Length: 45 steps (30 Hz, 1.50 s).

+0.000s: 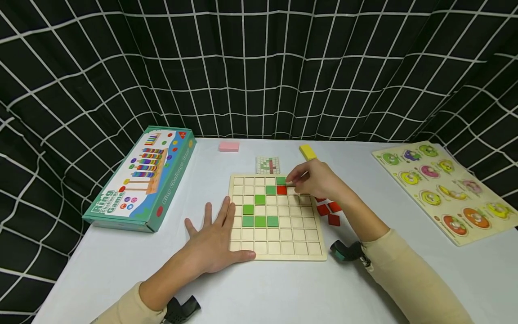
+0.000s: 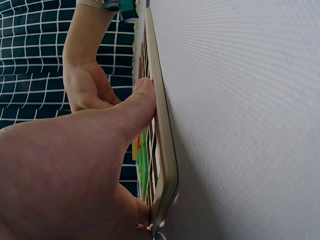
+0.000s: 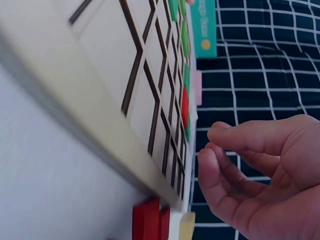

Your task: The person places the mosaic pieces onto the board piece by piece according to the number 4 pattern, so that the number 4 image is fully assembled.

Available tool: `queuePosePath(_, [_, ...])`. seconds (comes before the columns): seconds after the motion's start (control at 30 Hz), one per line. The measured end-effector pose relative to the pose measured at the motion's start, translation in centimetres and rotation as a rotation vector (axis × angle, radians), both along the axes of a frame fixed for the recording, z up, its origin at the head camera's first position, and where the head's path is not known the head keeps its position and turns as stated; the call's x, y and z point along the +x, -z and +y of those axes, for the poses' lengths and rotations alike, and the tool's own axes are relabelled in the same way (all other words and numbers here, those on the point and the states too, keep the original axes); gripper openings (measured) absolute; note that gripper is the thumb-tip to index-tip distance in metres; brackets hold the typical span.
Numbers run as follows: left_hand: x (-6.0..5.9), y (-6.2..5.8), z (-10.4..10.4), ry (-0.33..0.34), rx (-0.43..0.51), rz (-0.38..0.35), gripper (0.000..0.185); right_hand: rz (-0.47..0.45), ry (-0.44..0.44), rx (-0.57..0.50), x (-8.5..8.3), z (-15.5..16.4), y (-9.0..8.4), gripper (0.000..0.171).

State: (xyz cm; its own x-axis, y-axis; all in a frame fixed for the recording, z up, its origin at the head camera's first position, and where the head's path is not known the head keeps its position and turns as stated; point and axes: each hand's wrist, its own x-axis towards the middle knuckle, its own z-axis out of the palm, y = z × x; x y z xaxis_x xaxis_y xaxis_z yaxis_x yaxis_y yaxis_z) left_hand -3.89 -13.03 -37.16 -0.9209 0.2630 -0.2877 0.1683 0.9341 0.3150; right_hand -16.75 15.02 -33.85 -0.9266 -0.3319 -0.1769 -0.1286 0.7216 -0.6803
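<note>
A wooden grid board (image 1: 296, 248) lies flat on the table. Several green tiles (image 1: 260, 200) and one red tile (image 1: 281, 190) sit in its squares. My left hand (image 1: 212, 243) rests at the board's left side, fingers spread, with the thumb on the near edge. Over the upper right squares hovers my right hand (image 1: 317, 180), its fingertips near the top green tile. In the right wrist view that hand (image 3: 265, 170) has loosely bent fingers, and no tile shows between thumb and forefinger. Loose red tiles (image 1: 333, 220) lie right of the board, partly under the right arm.
A small printed grid card (image 1: 268, 165) lies behind the board. Farther back are a pink block (image 1: 229, 146) and a yellow block (image 1: 307, 152). A ring game box (image 1: 139, 180) stands at left, and a fruit picture board (image 1: 449, 191) lies at right.
</note>
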Motion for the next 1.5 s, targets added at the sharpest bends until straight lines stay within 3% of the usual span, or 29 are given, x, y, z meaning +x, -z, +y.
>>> queuePosePath(0.7, [0.1, 0.0, -0.1, 0.001, 0.005, 0.008, 0.126, -0.048, 0.014, -0.019, 0.7, 6.2, -0.9, 0.028])
queuePosePath(1.13, [0.1, 0.0, -0.1, 0.005, 0.007, 0.004, 0.127, -0.135, -0.009, -0.042, 0.4, 7.2, 0.1, 0.027])
queuePosePath(1.5, [0.1, 0.0, -0.1, 0.007, 0.006, 0.017, 0.127, -0.128, -0.021, 0.01, 0.3, 6.9, 0.8, 0.028])
